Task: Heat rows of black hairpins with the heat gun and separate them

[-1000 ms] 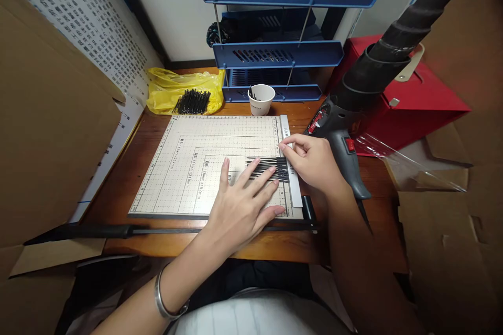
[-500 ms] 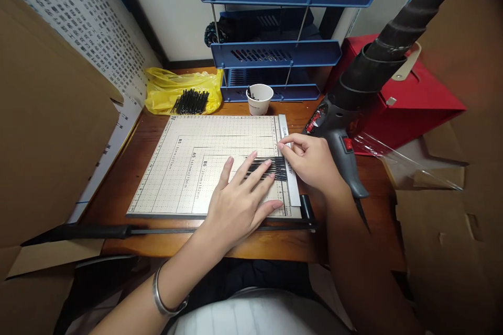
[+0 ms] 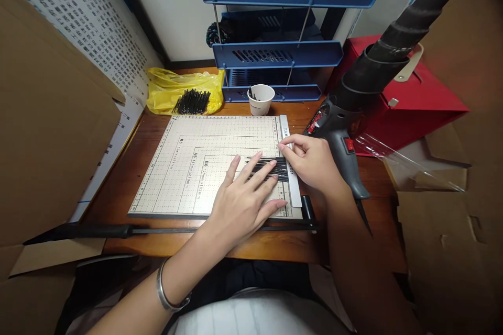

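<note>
A row of thin black strips (image 3: 280,168) lies on the gridded board of a paper cutter (image 3: 196,167), against its right guide rail (image 3: 293,178). My left hand (image 3: 245,196) rests flat on the strips with fingers stretched out. My right hand (image 3: 312,159) sits at the rail, its fingertips pressed on the strips' right ends. The cutter's black lever arm (image 3: 118,230) lies along the board's front edge.
A heat gun (image 3: 353,115) stands right of the cutter beside a red box (image 3: 412,99). A white paper cup (image 3: 261,99), a yellow bag (image 3: 173,91) with several black strips (image 3: 192,102) and blue stacked trays (image 3: 279,52) are at the back. Cardboard walls flank both sides.
My left hand has slid slightly right and forward over the strips, pushing them closer together. My right hand stays at the rail.
</note>
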### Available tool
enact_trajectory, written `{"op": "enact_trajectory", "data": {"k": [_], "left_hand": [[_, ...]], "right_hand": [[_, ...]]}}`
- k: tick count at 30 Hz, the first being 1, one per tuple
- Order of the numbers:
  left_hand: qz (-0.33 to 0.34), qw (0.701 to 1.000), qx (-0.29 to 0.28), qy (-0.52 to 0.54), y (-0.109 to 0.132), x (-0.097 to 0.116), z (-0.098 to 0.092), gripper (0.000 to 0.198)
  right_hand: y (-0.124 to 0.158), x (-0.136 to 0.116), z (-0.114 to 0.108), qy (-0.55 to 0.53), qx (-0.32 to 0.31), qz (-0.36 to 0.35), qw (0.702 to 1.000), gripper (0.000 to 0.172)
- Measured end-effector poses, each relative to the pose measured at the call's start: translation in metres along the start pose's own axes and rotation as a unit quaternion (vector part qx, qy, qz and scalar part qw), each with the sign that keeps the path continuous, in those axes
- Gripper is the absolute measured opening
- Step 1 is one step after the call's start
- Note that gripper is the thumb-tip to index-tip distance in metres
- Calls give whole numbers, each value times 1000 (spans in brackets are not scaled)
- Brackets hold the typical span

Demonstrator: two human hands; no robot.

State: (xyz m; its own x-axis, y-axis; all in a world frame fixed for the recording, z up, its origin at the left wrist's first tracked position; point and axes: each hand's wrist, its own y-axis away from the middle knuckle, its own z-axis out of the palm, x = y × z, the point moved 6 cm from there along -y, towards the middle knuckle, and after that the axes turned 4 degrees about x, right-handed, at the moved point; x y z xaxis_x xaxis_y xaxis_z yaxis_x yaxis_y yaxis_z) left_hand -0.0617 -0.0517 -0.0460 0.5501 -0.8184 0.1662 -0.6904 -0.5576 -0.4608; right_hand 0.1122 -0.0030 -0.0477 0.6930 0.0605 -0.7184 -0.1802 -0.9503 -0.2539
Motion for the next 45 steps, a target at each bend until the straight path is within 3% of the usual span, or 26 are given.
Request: {"op": "enact_trajectory", "data": {"k": [6, 13, 18, 24, 32, 39, 45], "left_hand": [[5, 1000, 5, 18, -3, 4, -2, 49], [-44, 999, 25, -4, -16, -1, -1, 26], [-88, 996, 18, -15, -25, -5, 5, 44], [-125, 991, -39, -40, -22, -8, 22, 63], [-124, 988, -83, -43, -21, -5, 34, 60], [-118, 976, -169, -65, -27, -1, 37, 64], [-126, 975, -176, -47, -26, -2, 39, 63]], "right_hand": [[0, 3, -1, 7, -2, 4, 1000, 27], [0, 7, 1, 30, -46, 16, 998, 23], [1, 6, 5, 51, -84, 25, 995, 18], [2, 6, 5, 55, -104, 31, 993, 18], [4, 5, 5, 53, -115, 30, 992, 20], [6, 7, 0, 71, -124, 36, 989, 25], [9, 1, -3, 90, -145, 38, 985, 22]]}}
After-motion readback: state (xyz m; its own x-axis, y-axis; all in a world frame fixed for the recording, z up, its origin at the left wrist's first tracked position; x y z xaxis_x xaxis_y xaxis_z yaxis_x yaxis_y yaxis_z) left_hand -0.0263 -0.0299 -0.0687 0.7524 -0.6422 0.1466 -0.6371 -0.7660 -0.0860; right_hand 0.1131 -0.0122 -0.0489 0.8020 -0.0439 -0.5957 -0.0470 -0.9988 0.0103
